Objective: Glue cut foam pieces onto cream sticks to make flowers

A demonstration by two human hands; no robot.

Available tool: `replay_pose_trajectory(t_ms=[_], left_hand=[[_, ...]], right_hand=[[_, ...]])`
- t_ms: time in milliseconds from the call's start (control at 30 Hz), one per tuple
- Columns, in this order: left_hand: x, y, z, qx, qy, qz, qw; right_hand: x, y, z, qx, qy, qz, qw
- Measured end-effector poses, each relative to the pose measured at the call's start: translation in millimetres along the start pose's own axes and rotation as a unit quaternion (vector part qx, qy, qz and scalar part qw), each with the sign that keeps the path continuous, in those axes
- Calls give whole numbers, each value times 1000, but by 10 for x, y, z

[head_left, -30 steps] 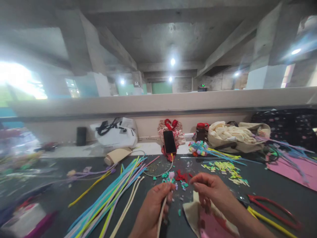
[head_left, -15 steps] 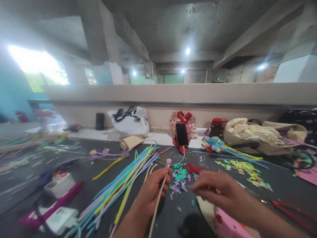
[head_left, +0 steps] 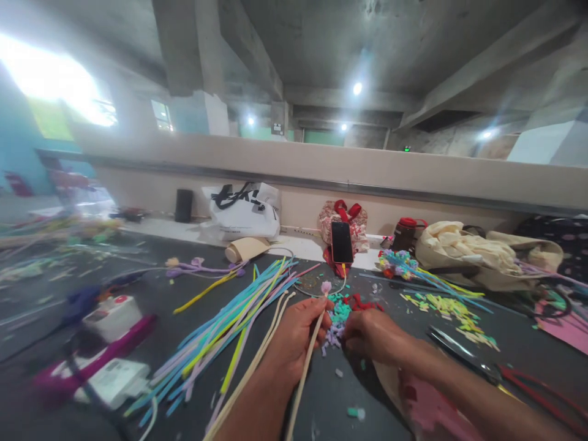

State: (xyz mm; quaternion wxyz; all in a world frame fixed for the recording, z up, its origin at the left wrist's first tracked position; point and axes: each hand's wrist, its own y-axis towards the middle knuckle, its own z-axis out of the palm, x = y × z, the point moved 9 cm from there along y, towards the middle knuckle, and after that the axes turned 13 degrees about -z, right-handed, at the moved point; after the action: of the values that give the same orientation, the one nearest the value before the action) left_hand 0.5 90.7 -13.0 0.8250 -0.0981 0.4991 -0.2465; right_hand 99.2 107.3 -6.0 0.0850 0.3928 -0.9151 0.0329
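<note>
My left hand (head_left: pixel 303 331) pinches a long, thin cream stem (head_left: pixel 309 352) just below its top. A small pale pink bud-like tip (head_left: pixel 326 287) sticks up above the fingers. To the right, my right hand (head_left: pixel 374 335) is lowered with curled fingers at the edge of a heap of small cut pieces; its fingertips are partly hidden. In that heap lie teal pieces (head_left: pixel 340 311), lilac pieces (head_left: pixel 334 334) and red pieces (head_left: pixel 362 303). More cream stems (head_left: pixel 271 327) run alongside my left forearm.
Blue, yellow and lilac stems (head_left: pixel 229 324) lie in a bundle on the left. Scissors (head_left: pixel 463 352) with red handles and yellow-green pieces (head_left: pixel 454 315) are at right. A phone (head_left: pixel 342 242) leans on a patterned bag at the back. A power strip (head_left: pixel 108 355) is front left.
My right hand has come down and slightly left to the heap of small pieces. My left hand still holds the cream stem. The view has shifted and tilted a little.
</note>
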Motion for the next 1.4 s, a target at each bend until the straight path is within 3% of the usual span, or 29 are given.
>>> replay_pose_trajectory(t_ms=[433,700,967,1133,1267,1400], left_hand=[[1,-24,62,17,5,29,999],[66,10,47,15,3,29,999],[157,-10,66,17,17,17,1000],[246,63,54,15,38,-4,999],[347,110,116,18,56,-28,998],[412,98,296,17,39,-42,998]], right_hand=[[-111,69,45,-6,-48,78,996],[-141,-237,-359,-102,88,90,987],[-63,-477,-409,-163,319,68,931],[-56,-466,-440,-185,505,18,843],[-94,-476,-459,-202,533,14,821],[-113,-498,-439,-229,526,12,819]])
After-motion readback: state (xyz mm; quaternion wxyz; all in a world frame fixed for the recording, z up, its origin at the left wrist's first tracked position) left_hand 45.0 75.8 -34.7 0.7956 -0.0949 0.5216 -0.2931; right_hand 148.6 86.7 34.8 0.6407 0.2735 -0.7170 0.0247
